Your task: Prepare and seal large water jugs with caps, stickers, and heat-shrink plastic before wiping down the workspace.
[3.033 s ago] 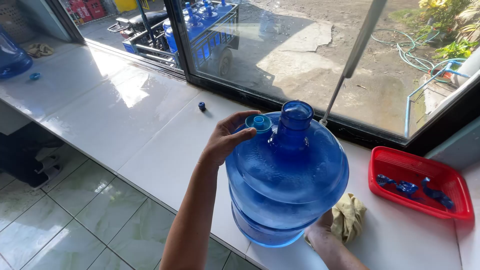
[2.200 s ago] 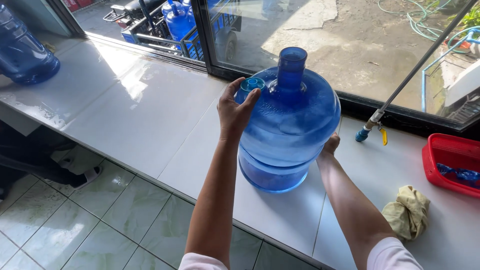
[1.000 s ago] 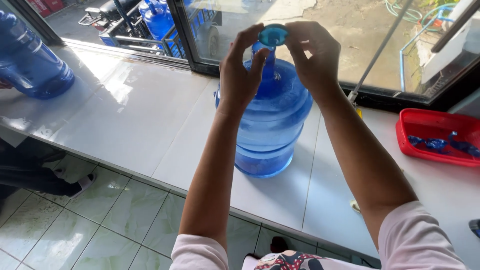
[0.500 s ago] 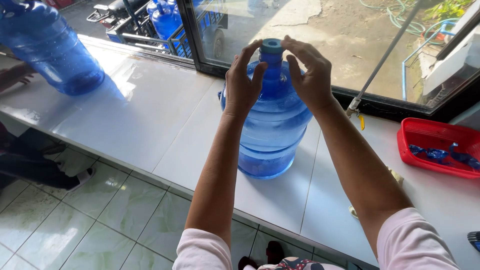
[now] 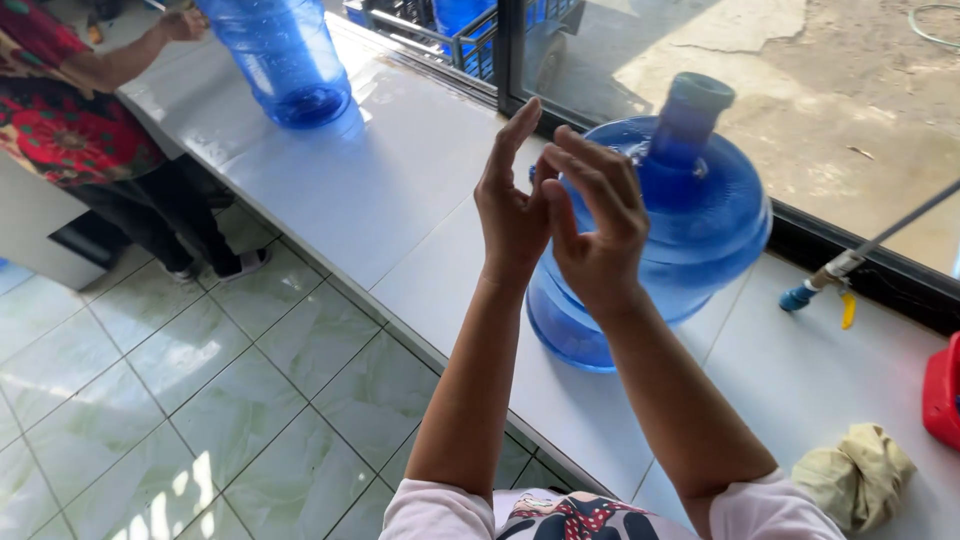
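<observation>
A large blue water jug [image 5: 700, 230] stands upright on the white tiled counter [image 5: 390, 200], with a blue cap [image 5: 700, 92] on its neck. My left hand [image 5: 512, 200] and my right hand [image 5: 595, 220] are raised together in front of the jug, palms touching, fingers apart. Neither hand holds anything or touches the jug.
Another person [image 5: 90, 110] at the far left grips a second blue jug [image 5: 285, 60] on the counter. A crumpled yellow cloth [image 5: 850, 470] and a red tray [image 5: 940, 390] lie at the right. A hose nozzle [image 5: 815, 285] rests by the window. Green floor tiles lie below.
My hands have left the cap on the jug's neck and come together in front of the jug. The view has shifted left, showing the other person with the second jug.
</observation>
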